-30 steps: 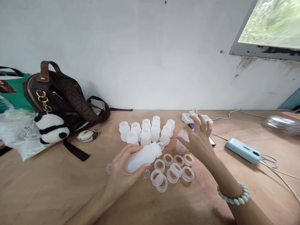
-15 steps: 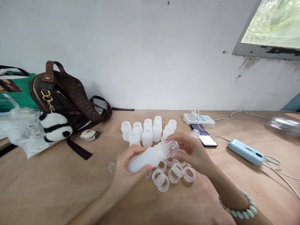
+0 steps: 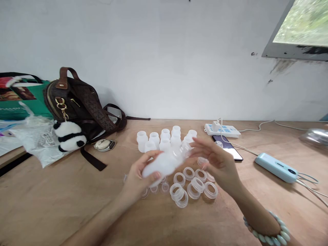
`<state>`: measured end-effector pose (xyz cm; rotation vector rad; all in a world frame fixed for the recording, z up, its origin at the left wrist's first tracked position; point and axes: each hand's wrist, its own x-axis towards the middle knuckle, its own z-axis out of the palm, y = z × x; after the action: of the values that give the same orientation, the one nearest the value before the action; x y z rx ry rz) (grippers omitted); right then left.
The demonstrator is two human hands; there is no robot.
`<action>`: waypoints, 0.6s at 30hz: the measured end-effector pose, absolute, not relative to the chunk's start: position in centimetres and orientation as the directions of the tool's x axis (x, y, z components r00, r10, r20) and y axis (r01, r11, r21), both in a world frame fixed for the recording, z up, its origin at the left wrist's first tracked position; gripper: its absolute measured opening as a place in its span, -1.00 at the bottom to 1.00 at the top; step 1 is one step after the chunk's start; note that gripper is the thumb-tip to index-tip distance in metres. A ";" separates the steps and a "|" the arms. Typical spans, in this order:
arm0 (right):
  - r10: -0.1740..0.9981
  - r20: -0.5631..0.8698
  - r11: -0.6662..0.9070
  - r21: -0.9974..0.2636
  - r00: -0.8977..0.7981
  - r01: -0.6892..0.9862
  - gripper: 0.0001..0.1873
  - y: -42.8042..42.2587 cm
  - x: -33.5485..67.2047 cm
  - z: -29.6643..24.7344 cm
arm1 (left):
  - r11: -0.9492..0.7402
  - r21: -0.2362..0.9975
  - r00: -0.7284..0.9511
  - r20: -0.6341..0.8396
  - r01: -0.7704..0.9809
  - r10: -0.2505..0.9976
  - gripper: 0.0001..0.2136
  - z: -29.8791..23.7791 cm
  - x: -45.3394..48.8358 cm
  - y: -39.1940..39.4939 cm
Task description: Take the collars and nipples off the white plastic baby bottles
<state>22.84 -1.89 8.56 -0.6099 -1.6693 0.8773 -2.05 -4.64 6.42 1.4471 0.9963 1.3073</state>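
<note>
My left hand [image 3: 139,177] is wrapped round a frosted white plastic bottle [image 3: 164,164], held on its side above the wooden table [image 3: 77,205]. My right hand [image 3: 217,162] is at the bottle's neck end, fingers partly spread and blurred by motion; whether it pinches the clear cap there I cannot tell. Behind the hands stand several white bottles [image 3: 166,138] in a cluster. In front lie several clear plastic rings [image 3: 194,186], and a few small clear caps [image 3: 153,189] sit beneath my left hand.
A brown bag [image 3: 77,102] with a panda charm [image 3: 69,136] sits at the left beside plastic wrap [image 3: 33,143]. A phone [image 3: 228,147], a power strip [image 3: 222,130], a light blue device [image 3: 276,167] and cables lie to the right.
My right hand left the standing clear piece, came to the neck of the bottle in my left hand and now moves there. The bottle has risen a little. The camera has shifted left.
</note>
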 end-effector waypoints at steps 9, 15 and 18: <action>0.802 0.596 0.596 -0.797 -0.025 0.096 -0.81 -0.9 24.1 9.3 | -0.207 0.962 -0.287 0.252 0.176 0.924 -0.50 5.0 -8.7 -0.7; 0.801 0.597 0.591 -0.780 -0.042 0.205 -0.88 -0.8 23.9 8.7 | -0.190 0.898 -0.199 0.287 0.396 0.937 -0.47 2.5 -10.1 0.9; 0.812 0.578 0.576 -0.765 -0.087 0.288 -0.92 -0.9 23.5 8.4 | -0.189 0.896 -0.158 0.271 0.402 0.950 -0.50 2.4 -10.1 1.2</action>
<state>23.54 -0.92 8.45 -0.9330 -1.6519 0.5650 -10.07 1.18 2.39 1.5806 1.5450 1.3408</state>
